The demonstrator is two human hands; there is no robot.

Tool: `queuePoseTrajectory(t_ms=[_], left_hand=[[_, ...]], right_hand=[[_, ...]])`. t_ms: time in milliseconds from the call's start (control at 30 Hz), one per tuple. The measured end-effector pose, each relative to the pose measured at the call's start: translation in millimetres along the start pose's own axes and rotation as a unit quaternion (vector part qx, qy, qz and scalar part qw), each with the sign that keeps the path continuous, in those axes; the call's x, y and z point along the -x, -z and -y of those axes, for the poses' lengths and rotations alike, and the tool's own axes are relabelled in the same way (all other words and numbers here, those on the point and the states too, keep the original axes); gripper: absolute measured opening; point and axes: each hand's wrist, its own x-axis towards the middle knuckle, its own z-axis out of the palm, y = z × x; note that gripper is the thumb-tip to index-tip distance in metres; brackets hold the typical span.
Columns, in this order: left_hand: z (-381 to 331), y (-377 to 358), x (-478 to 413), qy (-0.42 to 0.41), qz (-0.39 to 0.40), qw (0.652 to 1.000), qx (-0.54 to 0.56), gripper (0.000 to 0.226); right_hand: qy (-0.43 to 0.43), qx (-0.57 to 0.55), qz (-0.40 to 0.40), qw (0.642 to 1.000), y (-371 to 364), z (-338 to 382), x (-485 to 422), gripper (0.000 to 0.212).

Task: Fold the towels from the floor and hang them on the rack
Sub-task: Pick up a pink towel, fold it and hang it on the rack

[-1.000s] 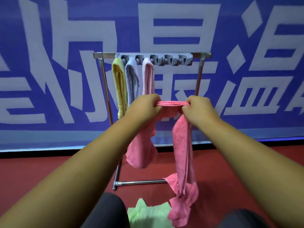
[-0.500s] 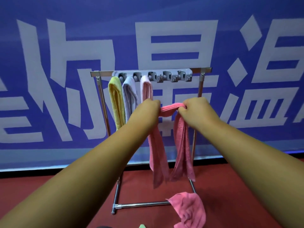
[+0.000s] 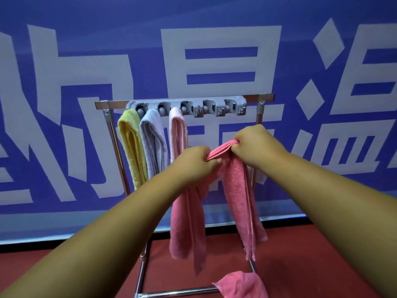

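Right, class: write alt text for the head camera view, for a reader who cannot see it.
The left hand and right hand grip a pink towel bunched between them, its ends hanging down, before a metal rack. A yellow towel, a grey towel and a pale pink towel hang on it; a pink cloth lies on the floor.

Even bright light, slight blur, wide-angle edge distortion.

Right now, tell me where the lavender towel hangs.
In the head view, the lavender towel hangs left of centre on the rack, between the yellow towel and the pale pink towel.
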Motion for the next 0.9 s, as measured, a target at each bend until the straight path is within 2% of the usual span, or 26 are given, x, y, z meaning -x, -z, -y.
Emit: queuePoseTrajectory(t_ms=[200, 367, 500, 567, 800, 900], left_hand=[[-3.4, 9.3, -28.0, 0.016, -0.064, 0.992, -0.106, 0.029], [-14.1, 33.5, -61.3, 0.047, -0.126, 0.982, -0.135, 0.004], [-14.9, 56.2, -93.9, 0.055, -0.151, 0.978, -0.131, 0.018], [-14.6, 67.3, -110.1, 0.071, -0.166, 0.977, -0.111, 0.014], [-3.4, 87.1, -152.1, 0.086, -0.237, 0.961, -0.115, 0.021], [1.0, 87.6, -161.3, 0.082, -0.237, 0.96, -0.126, 0.022]], right_hand=[[0.027, 0.008, -0.011, 1.0, 1.7, -3.8, -28.1, 0.03], [0.04, 0.0, -0.071, 0.997, 5.6, -7.4, -57.1, 0.034], [0.018, 0.0, -0.112, 0.994, 11.0, -4.8, -87.9, 0.041], [0.005, 0.0, -0.121, 0.993, 13.2, 1.8, -104.4, 0.042], [-0.009, -0.019, -0.164, 0.986, 13.5, 26.7, -150.7, 0.037], [-0.016, -0.035, -0.167, 0.985, 10.0, 29.4, -162.3, 0.032]])
